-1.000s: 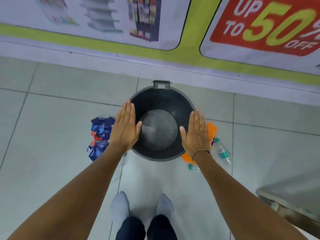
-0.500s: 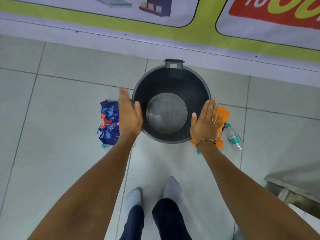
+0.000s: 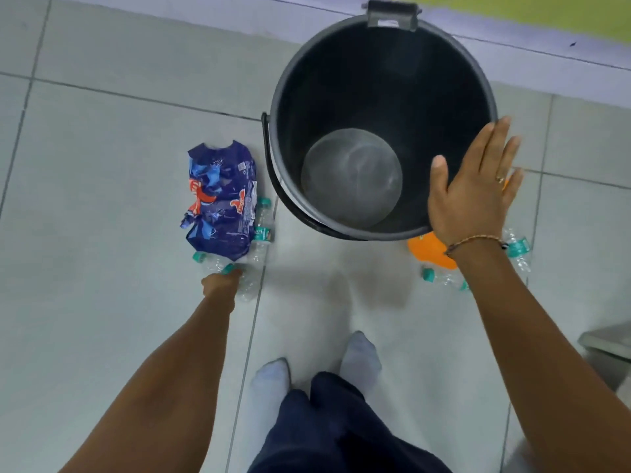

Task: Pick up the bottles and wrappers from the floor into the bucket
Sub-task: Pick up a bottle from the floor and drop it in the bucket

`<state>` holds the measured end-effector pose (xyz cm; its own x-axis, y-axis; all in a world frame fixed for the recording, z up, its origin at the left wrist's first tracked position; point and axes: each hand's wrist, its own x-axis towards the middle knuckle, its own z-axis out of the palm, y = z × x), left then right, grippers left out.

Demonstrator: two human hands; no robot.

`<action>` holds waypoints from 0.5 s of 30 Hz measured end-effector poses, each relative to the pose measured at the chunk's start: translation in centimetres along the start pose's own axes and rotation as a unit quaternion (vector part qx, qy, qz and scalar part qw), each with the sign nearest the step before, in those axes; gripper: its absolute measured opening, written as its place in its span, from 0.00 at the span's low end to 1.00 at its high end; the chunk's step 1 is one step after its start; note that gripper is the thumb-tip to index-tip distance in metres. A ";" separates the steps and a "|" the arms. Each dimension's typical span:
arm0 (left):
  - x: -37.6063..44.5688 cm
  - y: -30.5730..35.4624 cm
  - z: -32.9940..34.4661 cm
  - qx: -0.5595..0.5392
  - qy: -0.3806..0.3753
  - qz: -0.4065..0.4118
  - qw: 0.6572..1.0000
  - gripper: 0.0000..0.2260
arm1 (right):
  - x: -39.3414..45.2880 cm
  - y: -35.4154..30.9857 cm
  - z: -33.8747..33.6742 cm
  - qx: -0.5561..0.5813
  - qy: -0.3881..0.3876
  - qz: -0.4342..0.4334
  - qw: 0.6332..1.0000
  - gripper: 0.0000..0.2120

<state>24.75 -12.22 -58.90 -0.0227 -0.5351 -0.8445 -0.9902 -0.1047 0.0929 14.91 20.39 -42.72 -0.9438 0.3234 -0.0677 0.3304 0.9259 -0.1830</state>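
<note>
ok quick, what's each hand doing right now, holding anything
Left hand: down at a clear bottle on the floor; grip cannot be told.
Right hand: open, fingers spread, empty, over the bucket rim.

We can make out only the letters "eri" on the teal label of a clear bottle. The print on the blue wrapper is too crumpled for us to read.

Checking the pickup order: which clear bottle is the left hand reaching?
The crushed bottle below the blue wrapper, at the left hand; the others lie apart.

Wrapper left of bucket; bottles apparently partly under wrapper.
</note>
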 end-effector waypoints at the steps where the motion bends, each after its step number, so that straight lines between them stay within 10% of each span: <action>1: -0.3 -0.1 0.0 -0.012 -0.007 -0.009 1.000 0.31 | 0.0 0.0 0.0 0.004 0.002 -0.001 1.000 0.32; 7: -8.3 0.3 -1.3 -0.188 0.100 -0.054 0.976 0.33 | -0.1 -0.7 -0.7 -0.005 -0.027 0.015 1.000 0.31; 12: -22.6 6.9 -2.9 -0.277 0.128 0.350 0.886 0.24 | 0.0 -1.3 -2.7 -0.021 -0.063 0.037 0.997 0.30; 15: -27.6 9.8 -2.3 -0.245 0.071 0.457 0.852 0.24 | 0.6 -1.7 -3.5 -0.023 -0.074 0.060 0.995 0.31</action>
<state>15.99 -0.38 -33.43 -0.7021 -0.6729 -0.2330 -0.3915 0.0914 0.9156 13.80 19.66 -38.97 -0.8857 0.4032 -0.2303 0.4371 0.8913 -0.1205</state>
